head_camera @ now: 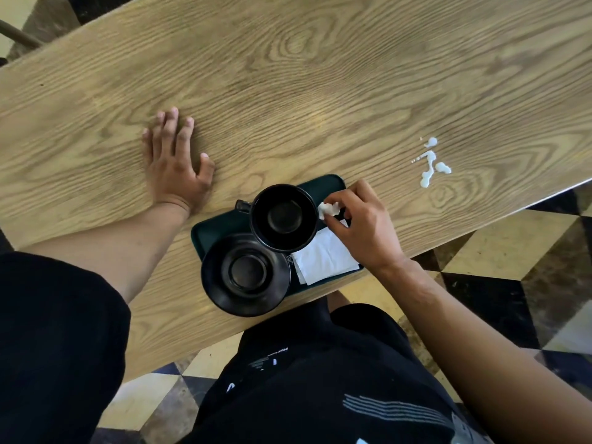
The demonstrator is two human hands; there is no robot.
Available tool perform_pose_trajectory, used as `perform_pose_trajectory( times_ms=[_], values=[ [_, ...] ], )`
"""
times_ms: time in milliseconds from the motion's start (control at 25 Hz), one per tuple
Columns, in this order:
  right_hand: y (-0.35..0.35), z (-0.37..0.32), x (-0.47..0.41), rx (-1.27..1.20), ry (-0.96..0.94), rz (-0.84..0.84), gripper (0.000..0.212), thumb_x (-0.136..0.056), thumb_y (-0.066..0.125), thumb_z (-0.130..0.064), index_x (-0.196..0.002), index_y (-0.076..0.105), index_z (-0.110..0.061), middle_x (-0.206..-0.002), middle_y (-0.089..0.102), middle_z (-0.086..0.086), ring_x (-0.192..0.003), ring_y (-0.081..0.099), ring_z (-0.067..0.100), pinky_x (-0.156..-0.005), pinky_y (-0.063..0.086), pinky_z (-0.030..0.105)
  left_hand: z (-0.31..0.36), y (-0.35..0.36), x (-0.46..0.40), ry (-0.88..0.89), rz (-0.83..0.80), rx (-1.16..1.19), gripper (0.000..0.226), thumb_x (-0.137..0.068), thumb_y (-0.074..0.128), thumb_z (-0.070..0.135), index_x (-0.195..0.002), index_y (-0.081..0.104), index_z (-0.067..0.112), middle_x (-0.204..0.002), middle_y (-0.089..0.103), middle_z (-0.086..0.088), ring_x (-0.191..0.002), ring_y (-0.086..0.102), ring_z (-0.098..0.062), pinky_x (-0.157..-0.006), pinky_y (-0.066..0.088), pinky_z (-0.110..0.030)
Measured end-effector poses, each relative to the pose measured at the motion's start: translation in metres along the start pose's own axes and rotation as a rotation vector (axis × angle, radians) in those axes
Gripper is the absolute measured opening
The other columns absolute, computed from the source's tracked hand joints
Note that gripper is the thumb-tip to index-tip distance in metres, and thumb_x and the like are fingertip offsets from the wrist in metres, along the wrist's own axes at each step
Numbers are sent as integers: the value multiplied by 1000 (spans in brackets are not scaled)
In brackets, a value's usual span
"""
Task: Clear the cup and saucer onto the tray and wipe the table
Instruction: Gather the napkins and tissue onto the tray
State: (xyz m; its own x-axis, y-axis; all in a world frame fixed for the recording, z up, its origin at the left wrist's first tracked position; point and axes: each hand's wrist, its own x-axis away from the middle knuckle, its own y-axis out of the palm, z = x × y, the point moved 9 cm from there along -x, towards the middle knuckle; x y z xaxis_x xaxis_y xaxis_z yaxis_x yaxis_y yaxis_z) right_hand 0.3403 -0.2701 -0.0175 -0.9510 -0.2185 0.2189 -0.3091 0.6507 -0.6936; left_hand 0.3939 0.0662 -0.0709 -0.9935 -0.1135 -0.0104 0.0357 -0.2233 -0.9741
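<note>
A black cup (283,217) stands upright and empty on the dark green tray (217,227) near the table's front edge. The black saucer (246,273) sits beside it, overhanging the tray's near left corner. A folded white napkin (323,257) lies on the tray's right part. My right hand (362,227) hovers over the tray just right of the cup and pinches a small crumpled white tissue (328,209). My left hand (174,161) lies flat on the wooden table (288,91), fingers spread, left of the tray. A white liquid spill (431,163) marks the table to the right.
The table's front edge runs diagonally from lower left to upper right, close to the tray. Below it are a patterned tiled floor (499,251) and my dark clothing (320,379). A dark chair part (19,35) shows at the far top left.
</note>
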Motion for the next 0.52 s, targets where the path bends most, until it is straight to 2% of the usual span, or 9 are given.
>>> perform_pose_trajectory(
  times_ms=[200,400,520],
  values=[
    [14,0,-1,34,5,-46,24,-85,79,-12,-107,72,-7,-98,58,6,-76,62,22,-74,57,34,0,-1,-1,6,3,10,63,-96,47,37,-153,44,9,-168,30,-16,-158,20,-34,-129,7,-52],
    [12,6,6,98,0,-77,26,-81,78,-9,-106,71,-7,-96,57,7,-82,59,23,-77,54,34,1,-2,0,7,8,9,64,-96,47,37,-153,44,9,-168,30,-16,-158,19,-34,-129,8,-53],
    [11,12,12,141,10,-89,23,-82,78,-13,-104,73,-9,-92,56,5,-84,57,22,-78,53,34,1,-2,-1,8,11,13,64,-95,47,36,-153,44,9,-168,30,-16,-158,20,-34,-129,7,-52]
  ],
)
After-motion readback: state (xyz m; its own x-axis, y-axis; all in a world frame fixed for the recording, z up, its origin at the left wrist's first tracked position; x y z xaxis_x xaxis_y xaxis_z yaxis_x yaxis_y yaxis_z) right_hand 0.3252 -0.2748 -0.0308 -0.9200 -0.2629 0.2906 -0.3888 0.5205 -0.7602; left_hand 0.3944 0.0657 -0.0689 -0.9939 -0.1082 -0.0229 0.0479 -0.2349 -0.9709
